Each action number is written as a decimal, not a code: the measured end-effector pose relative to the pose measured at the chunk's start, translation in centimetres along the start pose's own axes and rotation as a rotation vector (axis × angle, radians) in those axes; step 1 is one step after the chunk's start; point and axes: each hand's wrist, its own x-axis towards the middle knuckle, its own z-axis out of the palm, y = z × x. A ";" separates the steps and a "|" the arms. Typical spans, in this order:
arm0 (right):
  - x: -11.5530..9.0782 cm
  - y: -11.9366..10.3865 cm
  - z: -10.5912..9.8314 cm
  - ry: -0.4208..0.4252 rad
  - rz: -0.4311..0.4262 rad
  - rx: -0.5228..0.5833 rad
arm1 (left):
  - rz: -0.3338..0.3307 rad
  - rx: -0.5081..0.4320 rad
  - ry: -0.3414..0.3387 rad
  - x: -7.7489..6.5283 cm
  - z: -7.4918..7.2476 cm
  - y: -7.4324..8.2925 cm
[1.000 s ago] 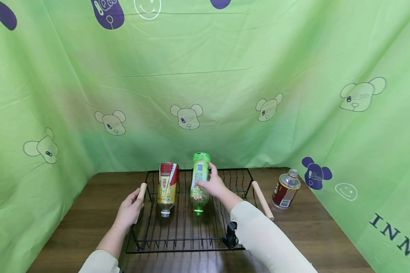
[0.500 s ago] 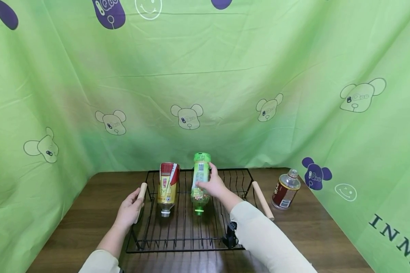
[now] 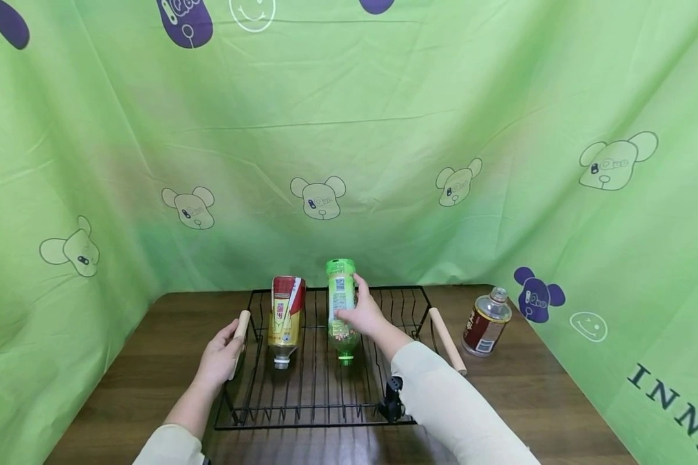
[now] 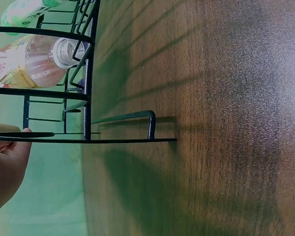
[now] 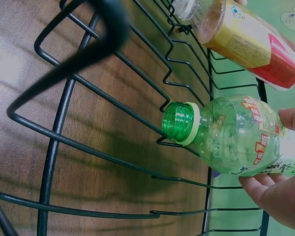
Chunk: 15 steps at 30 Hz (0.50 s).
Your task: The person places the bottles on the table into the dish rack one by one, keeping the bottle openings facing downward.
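Note:
My right hand [image 3: 365, 314] grips a green plastic bottle [image 3: 342, 303] by its side, bottom up, over the middle of a black wire dish rack [image 3: 314, 408]. In the right wrist view the capless neck of the green bottle [image 5: 182, 123] points down at the rack's wires. My left hand [image 3: 220, 354] holds the rack's left wooden handle [image 3: 241, 326]. Beside the green one, a red and yellow bottle [image 3: 286, 313] stands upside down in the rack, its open mouth showing in the left wrist view.
To the right of the rack a clear bottle with a dark red label [image 3: 486, 323] stands upright on the wooden table [image 3: 535, 400]. The rack's right wooden handle [image 3: 448, 341] lies between it and the rack. A green printed cloth [image 3: 384, 129] surrounds the table's back and sides.
The green bottle has tilted slightly: its neck has shifted a little to the right and its base a little to the left. My left hand stays on the handle.

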 end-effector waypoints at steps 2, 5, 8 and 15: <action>-0.1 -0.1 0.0 0.004 0.004 -0.010 | 0.006 0.009 0.002 0.0 0.0 0.1; -0.1 -0.2 0.0 0.007 0.006 -0.022 | 0.009 0.025 0.011 -0.1 0.0 0.2; -0.2 -0.2 0.1 0.008 0.005 -0.022 | 0.005 0.031 0.018 -0.2 0.1 0.3; 0.0 0.0 0.1 0.016 0.008 -0.008 | 0.004 0.034 0.026 -0.3 0.1 0.5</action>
